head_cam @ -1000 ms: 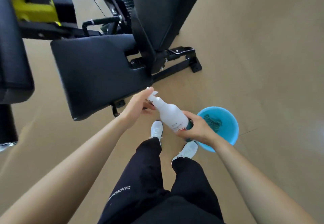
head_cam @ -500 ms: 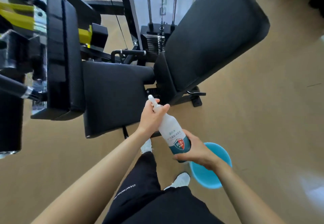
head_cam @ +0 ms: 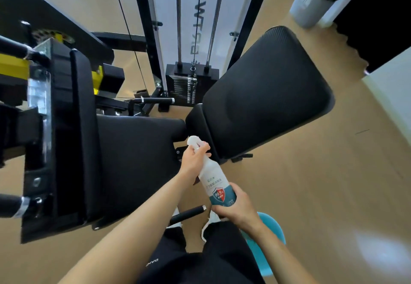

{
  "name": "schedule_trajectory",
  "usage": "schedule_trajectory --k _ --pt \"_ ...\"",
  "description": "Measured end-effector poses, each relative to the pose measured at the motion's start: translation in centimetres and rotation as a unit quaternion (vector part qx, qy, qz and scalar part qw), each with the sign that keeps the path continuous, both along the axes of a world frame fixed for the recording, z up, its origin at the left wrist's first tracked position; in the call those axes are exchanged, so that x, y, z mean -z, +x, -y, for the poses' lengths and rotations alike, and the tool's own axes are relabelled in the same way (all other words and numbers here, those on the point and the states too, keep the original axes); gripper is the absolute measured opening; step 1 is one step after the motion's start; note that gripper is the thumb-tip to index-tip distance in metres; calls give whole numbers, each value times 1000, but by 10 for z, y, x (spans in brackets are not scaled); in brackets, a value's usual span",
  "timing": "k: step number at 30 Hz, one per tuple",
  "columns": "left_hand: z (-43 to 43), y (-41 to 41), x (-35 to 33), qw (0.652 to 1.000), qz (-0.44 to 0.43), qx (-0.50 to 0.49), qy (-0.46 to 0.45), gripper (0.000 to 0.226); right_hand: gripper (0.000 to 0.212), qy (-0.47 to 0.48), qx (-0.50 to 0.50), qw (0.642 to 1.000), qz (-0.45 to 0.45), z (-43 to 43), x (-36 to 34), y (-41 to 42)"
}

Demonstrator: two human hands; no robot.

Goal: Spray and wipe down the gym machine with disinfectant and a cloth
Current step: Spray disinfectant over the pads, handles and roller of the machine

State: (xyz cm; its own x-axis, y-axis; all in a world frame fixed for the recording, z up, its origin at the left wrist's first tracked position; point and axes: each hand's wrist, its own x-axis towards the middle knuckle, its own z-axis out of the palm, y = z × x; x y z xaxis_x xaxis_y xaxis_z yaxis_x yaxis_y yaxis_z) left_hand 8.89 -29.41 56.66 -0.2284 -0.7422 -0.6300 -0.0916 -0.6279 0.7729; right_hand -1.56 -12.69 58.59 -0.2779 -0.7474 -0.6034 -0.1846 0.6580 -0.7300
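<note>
Grip unchanged: left hand curled round bottle neck, right hand round base

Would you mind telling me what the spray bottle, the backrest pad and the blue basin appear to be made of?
The spray bottle looks like matte translucent white plastic with a glossy printed label. The backrest pad seems vinyl or faux leather over foam: black, finely textured, faint sheen, rounded edges. The blue basin is probably smooth moulded plastic of uniform colour.
</note>
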Motion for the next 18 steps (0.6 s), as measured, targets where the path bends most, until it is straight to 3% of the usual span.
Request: schedule_trajectory --k 11,14,18 --pt "34 -56 -25 999 8 -25 19 32 68 -14 -17 998 60 31 -20 -60" --pt "41 -64 -33 999 -21 -38 31 20 67 -30 0 997 75 34 -26 -63" --pt "50 -67 -50 996 -86 -35 10 25 70 -58 24 994 87 37 -32 -61"
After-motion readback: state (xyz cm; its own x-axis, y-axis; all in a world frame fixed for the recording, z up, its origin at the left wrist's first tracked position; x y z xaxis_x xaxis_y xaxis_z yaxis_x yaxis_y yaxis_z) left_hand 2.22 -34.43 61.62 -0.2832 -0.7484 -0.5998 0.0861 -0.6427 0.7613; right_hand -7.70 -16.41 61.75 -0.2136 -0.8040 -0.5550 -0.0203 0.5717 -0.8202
